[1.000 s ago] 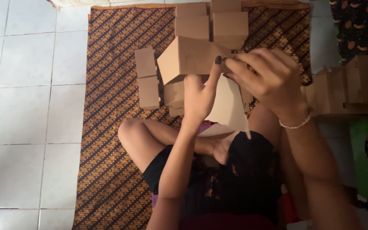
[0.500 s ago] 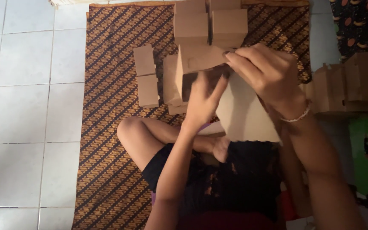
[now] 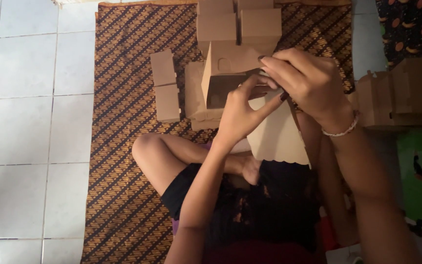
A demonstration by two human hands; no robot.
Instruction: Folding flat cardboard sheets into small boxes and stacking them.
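The person sits cross-legged on a brown patterned mat [image 3: 123,161] spread over pale floor tiles [image 3: 25,122], and holds a half-folded brown cardboard box [image 3: 225,78] up in front of the knees. The box is open toward the camera, its dark inside showing, with one flap standing up above the opening.

The left hand [image 3: 242,110] grips the box from below and from the near side; its fingers [image 3: 252,90] are curled and pressed against the lower edge of the opening, thumb stretched out toward the right. The right hand [image 3: 308,80], with a pale beaded bracelet [image 3: 340,131] at the wrist, comes over the top right corner, its fingers bent and pinched on the cardboard there. Both hands are clamped on the same box and nearly touch one another.

Beneath the hands a flat sheet of cardboard [image 3: 279,137] lies across the lap. Finished small boxes [image 3: 164,85] lie on the mat just left of the held box, and more stand stacked [image 3: 238,24] at the far end. Another pile of cardboard pieces [image 3: 401,95] sits off to the right.
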